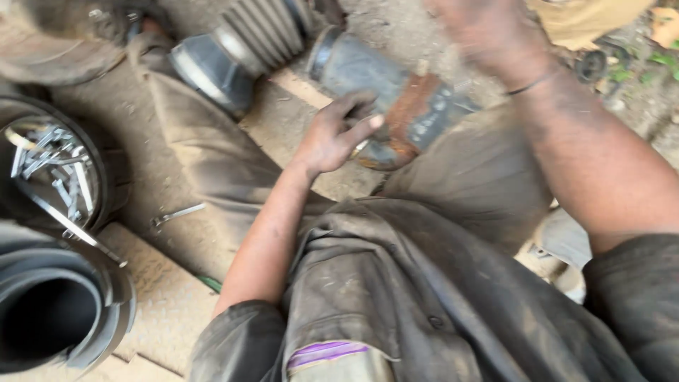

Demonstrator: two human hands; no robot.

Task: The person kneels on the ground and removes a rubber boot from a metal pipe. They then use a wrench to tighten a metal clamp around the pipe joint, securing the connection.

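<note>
- The left hand (pixel 332 138) rests on the rusty end of a dark cylindrical part (pixel 396 106) lying across the person's lap; its fingers (pixel 353 106) are spread and laid over the rust-coloured band, pressing on it, not wrapped round it.
- The right hand (pixel 488 32) is raised beyond the cylinder and blurred by motion; whether its fingers are open or hold anything cannot be told.
- A judgement: the part is best steadied with the left palm flat and the fingertips kept off the flaking rim, so any blow or pull from the right hand lands clear of them.
- Past the left fingers lies a ribbed rubber boot (pixel 265 32).
- Well to the wrist's left, a black tub of metal bits (pixel 49 166) sits on the ground, and a loose flat metal piece (pixel 177 213) lies nearer.
</note>
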